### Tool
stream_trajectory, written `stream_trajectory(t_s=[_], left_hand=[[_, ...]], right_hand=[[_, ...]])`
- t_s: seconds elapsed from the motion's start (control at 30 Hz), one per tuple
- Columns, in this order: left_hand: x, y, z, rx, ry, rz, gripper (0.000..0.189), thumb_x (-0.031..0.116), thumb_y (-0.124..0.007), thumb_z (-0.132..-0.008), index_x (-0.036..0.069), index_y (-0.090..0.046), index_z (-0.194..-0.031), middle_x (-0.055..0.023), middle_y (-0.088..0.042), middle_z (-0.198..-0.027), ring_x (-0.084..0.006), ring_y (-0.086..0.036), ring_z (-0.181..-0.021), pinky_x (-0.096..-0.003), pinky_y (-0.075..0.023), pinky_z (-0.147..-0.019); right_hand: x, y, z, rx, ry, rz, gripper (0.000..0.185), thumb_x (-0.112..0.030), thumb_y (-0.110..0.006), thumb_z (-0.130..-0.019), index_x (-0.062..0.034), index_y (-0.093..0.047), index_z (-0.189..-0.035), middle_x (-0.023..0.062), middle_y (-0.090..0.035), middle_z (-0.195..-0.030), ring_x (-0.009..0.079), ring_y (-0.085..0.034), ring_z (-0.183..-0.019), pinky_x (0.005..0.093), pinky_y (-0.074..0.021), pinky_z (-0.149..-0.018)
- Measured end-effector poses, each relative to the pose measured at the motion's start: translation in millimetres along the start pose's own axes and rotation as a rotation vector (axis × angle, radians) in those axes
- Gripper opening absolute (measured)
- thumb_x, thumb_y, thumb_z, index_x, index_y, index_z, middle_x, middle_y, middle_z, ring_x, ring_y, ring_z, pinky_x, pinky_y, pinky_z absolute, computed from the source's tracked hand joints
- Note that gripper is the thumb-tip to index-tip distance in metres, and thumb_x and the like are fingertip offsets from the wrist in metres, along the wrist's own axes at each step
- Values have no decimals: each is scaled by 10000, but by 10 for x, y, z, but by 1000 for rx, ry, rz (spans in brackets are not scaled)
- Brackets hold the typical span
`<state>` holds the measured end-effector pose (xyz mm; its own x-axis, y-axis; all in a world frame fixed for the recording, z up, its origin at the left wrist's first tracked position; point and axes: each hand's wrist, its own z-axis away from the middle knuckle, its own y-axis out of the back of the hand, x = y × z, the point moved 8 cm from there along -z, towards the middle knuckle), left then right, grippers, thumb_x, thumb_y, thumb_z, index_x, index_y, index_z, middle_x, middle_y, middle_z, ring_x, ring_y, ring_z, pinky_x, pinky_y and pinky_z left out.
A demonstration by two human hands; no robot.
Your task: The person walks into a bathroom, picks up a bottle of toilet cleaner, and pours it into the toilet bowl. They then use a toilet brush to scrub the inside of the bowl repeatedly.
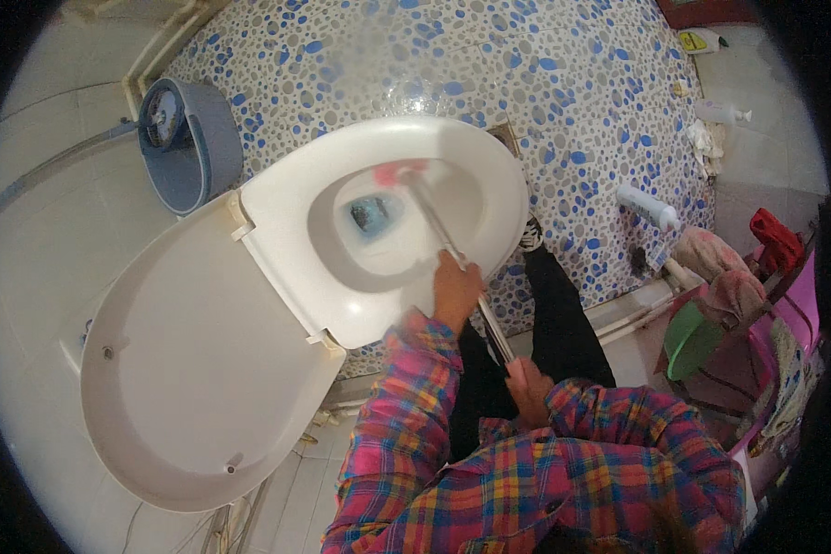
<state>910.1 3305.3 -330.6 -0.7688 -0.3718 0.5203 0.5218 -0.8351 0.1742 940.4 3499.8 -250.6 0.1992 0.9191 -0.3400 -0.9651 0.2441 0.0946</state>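
Observation:
A long metal-handled toilet brush (433,218) slants down into the toilet bowl (464,194). Its blurred pink head rests against or near the bowl's inner wall, on the far side of the bluish water (374,213). My left hand (455,287) grips the middle of the handle, just over the near rim. Lower down, at the handle's end, my right hand (528,386) is closed round the pinkish grip. The white seat (277,256) lies on the bowl, while the lid (201,353) is swung open to the left.
A blue-grey bucket (225,138) stands behind the toilet by the wall. On the pebble-patterned floor to the right lie a white bottle (645,206) and a dark brush (638,261). Cloths, a green basin (692,341) and a pink tub are farther right. A floor drain (504,138) adjoins the bowl.

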Motion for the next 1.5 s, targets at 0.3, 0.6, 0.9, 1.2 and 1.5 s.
stream_trajectory(t_s=[0.3,0.6,0.9,1.2,1.5], left_hand=[[376,-733,348,-115,-184,-241,357,185,-516,-716,-92,-348,-866,-211,-503,-643,-329,-537,-555,-370,-453,-510],[897,0,330,221,-420,116,225,127,-536,-718,-30,-449,-854,-199,-488,-813,-240,-530,-724,-345,-435,-605],[947,593,47,426,-604,-487,149,173,-571,-653,38,-514,-680,-153,-523,-750,-294,-505,-757,-416,-371,-678],[628,1368,-329,448,-374,-223,256,252,-515,-737,4,-517,-673,-189,-526,-621,-342,-520,-606,-406,-396,-532],[1109,423,-287,359,-381,267,183,172,-549,-693,12,-488,-627,-191,-501,-604,-362,-493,-579,-414,-369,-529]], right_hand=[[-217,953,784,152,255,64,267,-144,-480,-770,-28,-448,-1009,97,-515,-803,200,-511,-676,298,-428,-595],[-1378,1785,944,149,276,-355,378,-4,-484,-749,0,-404,-1119,36,-494,-727,56,-429,-458,173,-355,-380],[-2688,1748,41,448,781,-72,205,-126,-509,-786,16,-503,-934,50,-521,-808,91,-477,-698,195,-393,-628],[-3834,633,-932,-65,780,-478,236,-258,-493,-781,-49,-476,-671,39,-494,-524,111,-484,-474,216,-387,-449],[-3804,1355,-556,150,784,-245,274,-219,-489,-793,-92,-368,-582,-11,-318,-438,98,-337,-370,232,-319,-395]])
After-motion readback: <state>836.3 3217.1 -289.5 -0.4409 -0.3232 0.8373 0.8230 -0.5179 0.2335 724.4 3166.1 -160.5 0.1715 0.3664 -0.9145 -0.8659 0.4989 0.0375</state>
